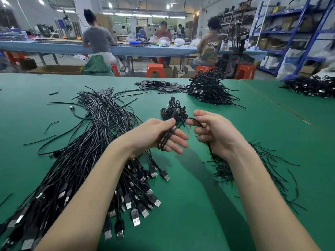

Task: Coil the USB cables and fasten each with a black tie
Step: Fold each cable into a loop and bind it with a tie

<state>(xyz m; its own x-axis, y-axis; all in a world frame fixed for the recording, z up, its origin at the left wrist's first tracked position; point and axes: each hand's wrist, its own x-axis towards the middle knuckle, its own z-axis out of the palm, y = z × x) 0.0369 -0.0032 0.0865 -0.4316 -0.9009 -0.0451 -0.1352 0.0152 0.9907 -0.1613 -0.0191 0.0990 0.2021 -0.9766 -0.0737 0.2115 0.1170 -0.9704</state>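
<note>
A: Where is the coiled cable (165, 137)?
B: Pinched in the left hand (159, 134) above the desk (235, 124), long axis running 1 to 7 o'clock.
A: The tie (196, 122)?
B: Gripped by the right hand (212, 132), just beside the coil at 3 o'clock. No containers; loose ties (235, 171) lie at 5 o'clock.

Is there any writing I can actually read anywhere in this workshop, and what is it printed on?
"UNKN OWN": two lines on the back of the sleeveless shirt of a seated worker at the far table.
Boxes on the blue shelves: any labels too small and blurred to read.
USB plugs in the near pile: markings too small to read.
</note>
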